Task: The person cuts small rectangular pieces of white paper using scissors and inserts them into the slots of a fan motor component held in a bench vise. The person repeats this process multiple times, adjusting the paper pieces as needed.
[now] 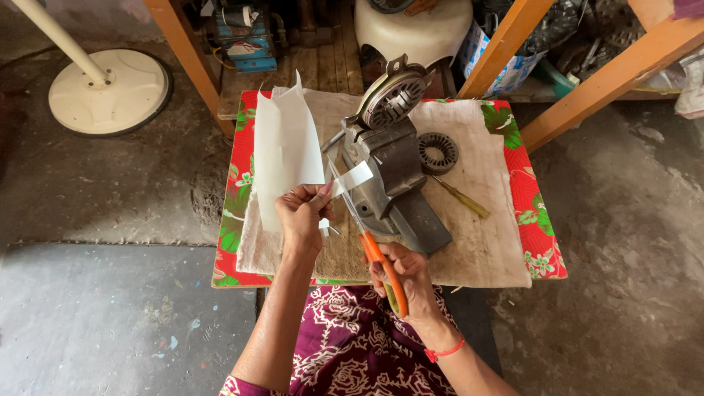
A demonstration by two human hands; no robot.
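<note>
My left hand [303,217] holds up a white sheet of paper [286,150] over the left part of a small table [539,242]. My right hand [405,279] grips orange-handled scissors [370,246], their blades reaching up to the sheet's right edge. A narrow cut strip [353,178] hangs off the sheet at the blades. Just behind the scissors sits a grey metal vise [400,180] with a round finned motor part [392,95] on top.
A ring-shaped metal core [438,152] and a yellow-handled screwdriver [460,196] lie on the beige cloth [484,242]. Orange wooden legs [506,44] rise behind the table. A white round fan base [108,89] stands on the concrete floor at far left.
</note>
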